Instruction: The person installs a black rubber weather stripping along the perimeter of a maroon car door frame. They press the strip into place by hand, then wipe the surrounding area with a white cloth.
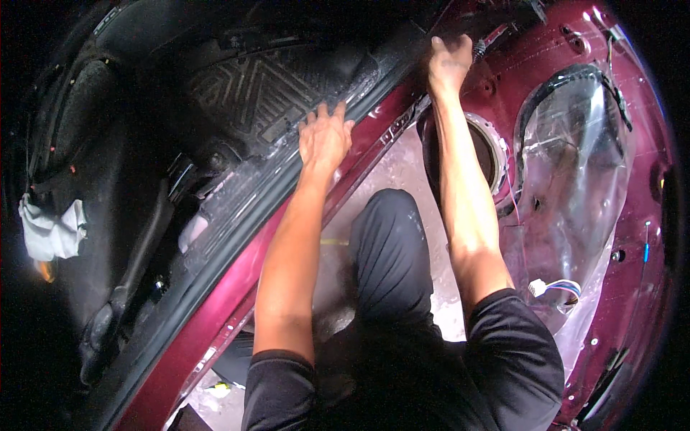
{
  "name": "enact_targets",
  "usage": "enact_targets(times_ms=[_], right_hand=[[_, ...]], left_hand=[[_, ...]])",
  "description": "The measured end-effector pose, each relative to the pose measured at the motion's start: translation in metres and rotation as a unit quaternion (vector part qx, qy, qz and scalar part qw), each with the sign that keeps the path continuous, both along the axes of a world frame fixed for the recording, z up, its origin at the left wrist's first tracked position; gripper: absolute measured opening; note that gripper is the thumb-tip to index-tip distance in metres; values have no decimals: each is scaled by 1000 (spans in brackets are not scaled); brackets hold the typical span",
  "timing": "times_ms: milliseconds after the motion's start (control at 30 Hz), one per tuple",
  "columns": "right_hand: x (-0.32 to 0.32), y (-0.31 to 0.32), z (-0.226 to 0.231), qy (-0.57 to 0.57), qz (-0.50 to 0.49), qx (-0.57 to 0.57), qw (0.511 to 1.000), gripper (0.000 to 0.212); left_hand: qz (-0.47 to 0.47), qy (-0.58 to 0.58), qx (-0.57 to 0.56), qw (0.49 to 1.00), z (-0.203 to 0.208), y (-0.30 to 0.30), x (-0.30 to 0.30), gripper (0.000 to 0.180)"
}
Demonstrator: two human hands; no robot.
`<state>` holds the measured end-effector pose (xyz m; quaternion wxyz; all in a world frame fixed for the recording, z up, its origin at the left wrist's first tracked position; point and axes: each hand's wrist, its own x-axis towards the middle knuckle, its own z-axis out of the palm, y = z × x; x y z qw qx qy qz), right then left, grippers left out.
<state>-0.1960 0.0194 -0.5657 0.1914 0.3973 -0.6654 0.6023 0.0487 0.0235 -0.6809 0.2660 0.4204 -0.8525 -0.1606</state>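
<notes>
Diagonally, the sill (224, 286) runs away rightward, left hand (325, 141) atop, fingers parted; right hand (451, 63), grip unclear.

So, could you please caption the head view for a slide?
Left hand on the sill, right hand near the hinge end of an open maroon car door.

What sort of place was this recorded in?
Likely a vehicle repair workshop or garage, though little of the surroundings shows. The maroon door seems stripped of its inner trim, a clear plastic sheet covers part of it, and a white connector appears unplugged.
</notes>
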Motion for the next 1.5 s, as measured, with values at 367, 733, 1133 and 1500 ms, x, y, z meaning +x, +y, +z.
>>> enact_targets(times_ms=[367,733,1133,1500], right_hand=[[39,22,4,13,95,-44,994,34],[47,15,-1,-19,30,-73,997,36],[60,19,-14,-30,30,-149,988,27],[42,12,-72,-55,13,42,997,38]], left_hand=[[2,-26,-11,1000,2,4,1,46],[-18,-61,27,998,3,-10,-21,51],[-37,52,175,982,9,-57,-81,98],[-102,178,78,976,-1,-54,-81,71]])
